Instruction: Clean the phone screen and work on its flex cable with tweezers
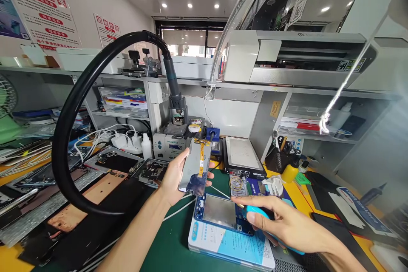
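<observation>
Upright in my left hand (175, 174) is a phone screen (195, 165), its silvery back and orange flex cable (201, 161) facing me. The fingers wrap behind it and the thumb presses on its left edge. My right hand (283, 223) is closed round the blue handle of a screwdriver (255, 210), with the forefinger stretched along it. Its thin shaft points left, above a blue phone frame (219, 212) with a bare metal middle. The frame lies on a white and blue box (232, 242), below the screen and apart from it.
A black flexible hose (63, 136) arches at the left above several opened devices. Behind are a hot-air station (170, 144) and a flat heating plate (244, 155). A tool holder (280, 155) and a yellow bottle (290, 172) stand right. White cables (178, 210) cross the green mat.
</observation>
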{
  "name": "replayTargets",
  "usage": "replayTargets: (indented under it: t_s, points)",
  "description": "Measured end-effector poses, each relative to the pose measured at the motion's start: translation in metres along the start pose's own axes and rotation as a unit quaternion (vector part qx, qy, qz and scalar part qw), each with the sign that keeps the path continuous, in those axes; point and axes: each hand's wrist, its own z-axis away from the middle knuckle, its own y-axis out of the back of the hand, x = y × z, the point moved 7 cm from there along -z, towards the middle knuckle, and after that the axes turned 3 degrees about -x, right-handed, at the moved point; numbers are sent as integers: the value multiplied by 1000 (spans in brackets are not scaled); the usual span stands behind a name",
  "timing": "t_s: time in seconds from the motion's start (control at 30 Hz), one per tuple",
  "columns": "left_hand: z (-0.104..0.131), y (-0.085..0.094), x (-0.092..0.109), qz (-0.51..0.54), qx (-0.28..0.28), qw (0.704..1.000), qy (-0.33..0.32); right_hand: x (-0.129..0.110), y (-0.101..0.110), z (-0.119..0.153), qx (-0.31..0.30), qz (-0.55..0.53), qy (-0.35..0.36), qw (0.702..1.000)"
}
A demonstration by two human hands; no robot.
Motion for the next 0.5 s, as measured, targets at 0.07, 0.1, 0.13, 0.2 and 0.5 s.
replayTargets:
  t_s: [0.07,0.1,0.13,0.2,0.5]
  points:
    - [1,2,0,1,2,1000,4,1,-3,1,-18,3,-10,1000]
    - [1,3,0,2,2,1000,3,1,-4,1,-25,7,-13,1000]
    - [1,4,1,4,3,1000,-3,1,-4,1,-29,11,-16,999]
    - [0,6,3,10,6,1000,-18,-1,-4,2,-29,16,-19,999]
    - [0,8,12,51,39,993,-96,-13,-1,5,-14,-8,-30,999]
